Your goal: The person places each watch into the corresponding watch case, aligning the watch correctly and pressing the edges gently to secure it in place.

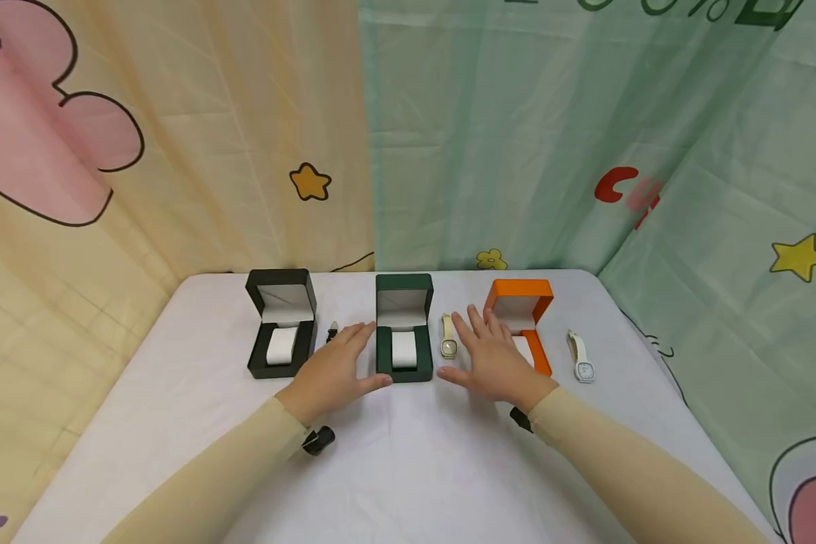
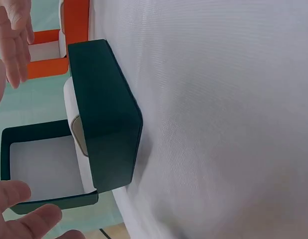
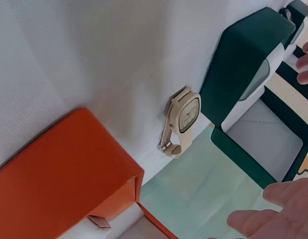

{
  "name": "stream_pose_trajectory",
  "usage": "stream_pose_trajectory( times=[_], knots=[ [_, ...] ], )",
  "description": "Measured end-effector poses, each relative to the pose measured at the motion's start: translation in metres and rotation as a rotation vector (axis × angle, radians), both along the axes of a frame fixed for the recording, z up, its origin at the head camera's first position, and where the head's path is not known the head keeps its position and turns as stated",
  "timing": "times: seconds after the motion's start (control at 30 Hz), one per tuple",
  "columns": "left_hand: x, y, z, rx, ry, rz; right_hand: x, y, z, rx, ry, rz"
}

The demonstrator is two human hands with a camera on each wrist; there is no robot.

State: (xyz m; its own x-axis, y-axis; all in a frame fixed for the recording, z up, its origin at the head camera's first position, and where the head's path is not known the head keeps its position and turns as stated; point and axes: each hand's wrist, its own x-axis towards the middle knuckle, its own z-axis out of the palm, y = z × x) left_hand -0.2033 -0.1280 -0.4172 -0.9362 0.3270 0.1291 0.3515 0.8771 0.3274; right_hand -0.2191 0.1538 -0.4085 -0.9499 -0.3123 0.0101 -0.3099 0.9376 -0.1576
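Note:
My left hand [image 1: 333,374] is spread with nothing in it, fingertips beside the left side of an open dark green watch box [image 1: 384,355]; its thumb points at the box's front edge. Inside that box sits a white cushion [image 1: 404,350]. My right hand [image 1: 493,363], fingers apart and holding nothing, overlaps an open orange watch box [image 1: 542,355] in the head view. Between the green and orange boxes lies a cream-strapped watch [image 3: 188,115], just left of the right fingers. A dark-strapped watch [image 1: 332,329] shows behind the left hand, mostly hidden by it.
An open black watch box [image 1: 261,366] with a white cushion stands at the left. Right of the orange box lies a white watch [image 1: 584,370]. A white cloth covers the table [image 1: 408,468]; printed curtains [image 1: 449,151] hang behind it.

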Motion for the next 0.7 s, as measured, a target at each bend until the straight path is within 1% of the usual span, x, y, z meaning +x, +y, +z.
stream_pose_trajectory(
  times=[0.1,0.37,0.57,0.7],
  knots=[
    [-0.006,0.004,-0.002,0.023,-0.019,-0.004,-0.003,0.002,0.0,-0.013,-0.006,0.01],
    [-0.02,0.018,-0.005,0.052,-0.086,0.013,-0.011,0.005,0.0,-0.044,-0.074,0.027],
    [-0.031,0.028,-0.009,0.064,-0.146,0.035,-0.018,0.005,-0.002,-0.115,-0.112,0.055],
    [-0.035,0.031,-0.012,0.052,-0.168,0.05,-0.023,0.004,-0.004,-0.154,-0.145,0.049]
  ],
)
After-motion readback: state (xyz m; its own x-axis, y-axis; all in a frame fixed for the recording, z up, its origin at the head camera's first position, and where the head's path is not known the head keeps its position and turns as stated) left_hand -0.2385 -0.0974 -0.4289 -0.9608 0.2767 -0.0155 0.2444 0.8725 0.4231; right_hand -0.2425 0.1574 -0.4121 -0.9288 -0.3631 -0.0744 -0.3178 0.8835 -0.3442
